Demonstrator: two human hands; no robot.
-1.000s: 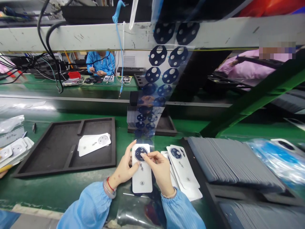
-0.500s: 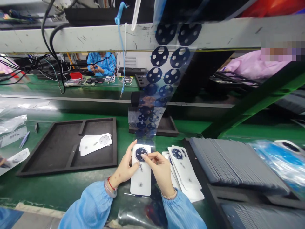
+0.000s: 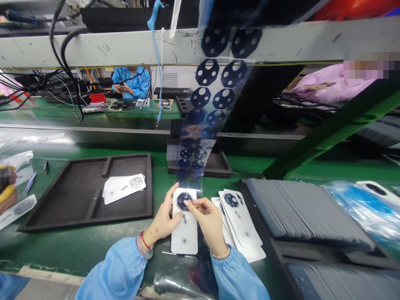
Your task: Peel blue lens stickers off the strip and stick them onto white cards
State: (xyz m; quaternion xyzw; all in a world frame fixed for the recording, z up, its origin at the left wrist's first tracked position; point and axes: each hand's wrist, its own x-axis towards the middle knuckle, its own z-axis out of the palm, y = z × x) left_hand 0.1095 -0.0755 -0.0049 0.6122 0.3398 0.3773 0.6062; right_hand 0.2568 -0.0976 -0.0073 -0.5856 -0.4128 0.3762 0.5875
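One black tray contains flat white cards; another tray contains thin grey sheets. Near the table's front edge, my left hand clamps a round-cornered white panel. My right hand presses thumb and forefinger together at its dark octagonal insert.

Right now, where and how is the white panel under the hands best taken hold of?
Probably grip the white panel by the long edges of its near half, coming from the near side between the sleeves. Those edges run straight and uncovered there, while the left hand holds farther up the left edge and the right hand touches the dark octagonal piece.
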